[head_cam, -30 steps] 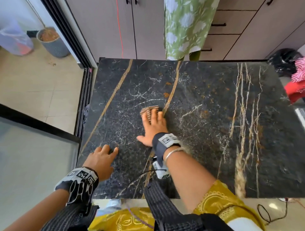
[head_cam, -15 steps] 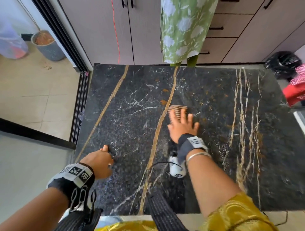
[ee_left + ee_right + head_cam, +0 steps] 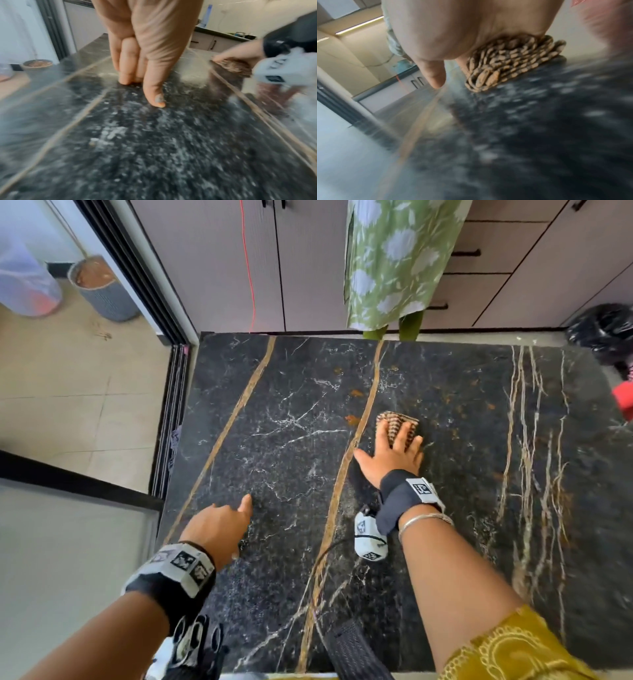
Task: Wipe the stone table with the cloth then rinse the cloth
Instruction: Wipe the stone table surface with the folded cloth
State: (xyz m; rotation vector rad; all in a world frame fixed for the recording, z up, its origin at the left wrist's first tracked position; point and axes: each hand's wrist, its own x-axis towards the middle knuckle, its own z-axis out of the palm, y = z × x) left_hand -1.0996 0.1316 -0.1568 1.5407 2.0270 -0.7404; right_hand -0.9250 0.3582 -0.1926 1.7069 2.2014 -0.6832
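The black stone table (image 3: 274,440) with gold veins fills the head view. A brown woven cloth (image 3: 399,424) lies folded near its middle, just right of a gold vein. My right hand (image 3: 387,451) presses flat on the cloth with straight, spread fingers. The right wrist view shows the cloth (image 3: 513,60) bunched under the palm of that hand (image 3: 436,40), on the blurred table (image 3: 539,121). My left hand (image 3: 222,525) rests at the near left, empty. Its fingertips (image 3: 126,79) and thumb touch the stone (image 3: 154,148). Small orange spots (image 3: 352,419) lie left of the cloth.
A green flowered fabric (image 3: 394,258) hangs at the table's far edge in front of pale cabinets (image 3: 205,251). A black bag (image 3: 606,330) and a red item (image 3: 625,402) sit at the right edge. A sliding door track (image 3: 171,419) runs along the left side.
My right hand has slid the cloth to the right, across the middle gold vein. My left hand stays propped on the near left of the table.
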